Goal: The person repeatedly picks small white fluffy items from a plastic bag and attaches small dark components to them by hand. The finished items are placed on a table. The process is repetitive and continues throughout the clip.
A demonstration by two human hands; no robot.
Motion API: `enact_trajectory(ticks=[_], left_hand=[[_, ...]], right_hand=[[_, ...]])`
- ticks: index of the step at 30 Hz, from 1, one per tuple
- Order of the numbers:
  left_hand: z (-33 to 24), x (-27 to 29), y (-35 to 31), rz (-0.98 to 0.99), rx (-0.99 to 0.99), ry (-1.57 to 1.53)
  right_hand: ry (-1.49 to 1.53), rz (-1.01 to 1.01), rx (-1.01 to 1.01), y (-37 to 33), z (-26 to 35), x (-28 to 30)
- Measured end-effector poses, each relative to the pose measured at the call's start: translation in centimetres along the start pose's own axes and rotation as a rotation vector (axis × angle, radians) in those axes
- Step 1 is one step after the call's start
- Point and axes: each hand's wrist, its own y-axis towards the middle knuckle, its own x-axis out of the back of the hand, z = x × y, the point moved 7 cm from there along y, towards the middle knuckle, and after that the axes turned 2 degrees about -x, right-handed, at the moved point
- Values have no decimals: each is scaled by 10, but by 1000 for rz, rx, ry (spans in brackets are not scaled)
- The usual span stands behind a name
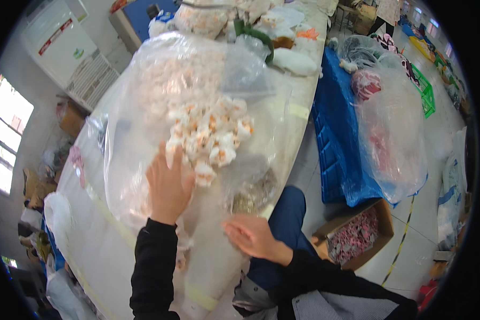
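My left hand (169, 186) reaches over the table with its fingers spread, its fingertips at the near side of a loose pile of small white fluffy pieces with orange patches (210, 130). The pile lies at the mouth of a large clear plastic bag (125, 101), and many more such pieces show through the film. My right hand (253, 237) is low by the table's near right edge, its fingers curled together; whatever they may hold is hidden. Just beyond it lies a small clear bag with greyish-brown contents (253, 192).
More bagged white pieces (200, 20) and a green curved item (256, 36) lie at the table's far end. On the right are a blue crate (330, 122) under plastic, a clear bag with pink items (392, 144) and a cardboard box of pink and grey scraps (354, 237). A person stands far back.
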Motion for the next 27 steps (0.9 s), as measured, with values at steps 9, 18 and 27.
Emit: enact_trajectory(ticks=[9,18,27], left_hand=[[3,-76,-1,332,37,-67],[-15,-79,7,388,55,-1],[-12,-45,12,405,60,-111]], right_hand=[[-76,-145,45,-12,-3,6],[-65,-42,-64,-4,-38,3],[-114,-49,-9,-16,-7,-17]])
